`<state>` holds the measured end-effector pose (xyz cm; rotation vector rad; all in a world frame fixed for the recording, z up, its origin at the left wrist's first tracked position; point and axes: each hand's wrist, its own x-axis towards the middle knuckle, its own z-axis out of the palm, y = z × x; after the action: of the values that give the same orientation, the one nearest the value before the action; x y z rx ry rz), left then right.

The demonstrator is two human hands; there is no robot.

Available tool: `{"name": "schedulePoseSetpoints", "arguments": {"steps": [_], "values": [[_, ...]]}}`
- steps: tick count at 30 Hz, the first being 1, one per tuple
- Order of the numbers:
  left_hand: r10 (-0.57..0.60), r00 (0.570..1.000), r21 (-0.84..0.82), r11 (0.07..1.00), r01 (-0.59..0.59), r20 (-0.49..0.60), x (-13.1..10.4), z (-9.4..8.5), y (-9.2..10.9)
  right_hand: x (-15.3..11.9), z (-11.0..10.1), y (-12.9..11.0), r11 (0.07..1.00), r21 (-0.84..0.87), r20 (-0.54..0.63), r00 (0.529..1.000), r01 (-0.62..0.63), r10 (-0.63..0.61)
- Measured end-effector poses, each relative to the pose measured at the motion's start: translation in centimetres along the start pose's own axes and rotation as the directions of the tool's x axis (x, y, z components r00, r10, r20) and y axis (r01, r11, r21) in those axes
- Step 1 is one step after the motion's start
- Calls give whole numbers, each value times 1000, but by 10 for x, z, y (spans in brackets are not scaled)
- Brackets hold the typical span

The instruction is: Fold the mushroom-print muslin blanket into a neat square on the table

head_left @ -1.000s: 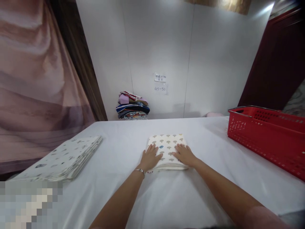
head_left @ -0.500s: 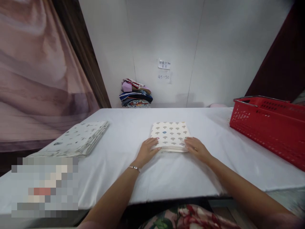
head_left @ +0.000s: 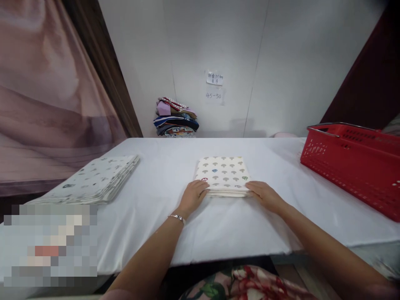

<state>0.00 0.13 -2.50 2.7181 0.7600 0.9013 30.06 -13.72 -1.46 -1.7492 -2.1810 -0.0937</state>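
A folded cream cloth (head_left: 223,171) printed with grey mushrooms and a few coloured ones lies in front of me on a white-covered table (head_left: 162,175). Its layers show along the near edge. My left hand (head_left: 194,196) rests at the near left corner, fingers stretched over the top and thumb by the edge. At the near right corner, the fingertips of my right hand (head_left: 265,196) touch the cloth, the fingers extended. Neither hand is closed around it. A silver bracelet (head_left: 178,218) circles my left wrist.
A stack of folded patterned cloths (head_left: 96,177) lies on the left. A red plastic basket (head_left: 353,166) with a metal handle stands at the right. Behind the table are a pile of mixed fabrics (head_left: 176,118) and a wall with paper notes (head_left: 214,87). A blurred patch covers the lower left.
My right hand has slid slightly outward and toward me, uncovering the green mushroom print. My left hand has drawn back a little, showing more of the red print. The view has shifted slightly.
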Motion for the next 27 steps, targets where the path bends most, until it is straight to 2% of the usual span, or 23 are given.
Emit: {"name": "schedulePoseSetpoints", "arguments": {"steps": [6,9,11,15,19,24,27], "values": [[-14,1000,7,1000,14,15,1,-1,2,11,-12,0,997,-62,78,996,-37,42],[-8,1000,-9,1000,8,23,2,-2,3,17,-16,3,991,-114,-5,997,-73,73],[-7,1000,-16,1000,7,22,3,-3,4,17,-12,6,990,-128,-28,998,-61,58],[-9,1000,-12,1000,9,14,2,-3,4,6,7,10,992,-120,62,997,-37,45],[-12,1000,-6,1000,12,13,0,-2,3,-5,19,11,993,-105,48,997,-59,64],[-10,999,10,1000,11,-34,-1,-2,4,-5,7,1,994,-107,58,998,-28,34],[-7,999,8,1000,8,-38,0,-2,5,1,-1,-10,995,-92,12,1000,-24,25]]}}
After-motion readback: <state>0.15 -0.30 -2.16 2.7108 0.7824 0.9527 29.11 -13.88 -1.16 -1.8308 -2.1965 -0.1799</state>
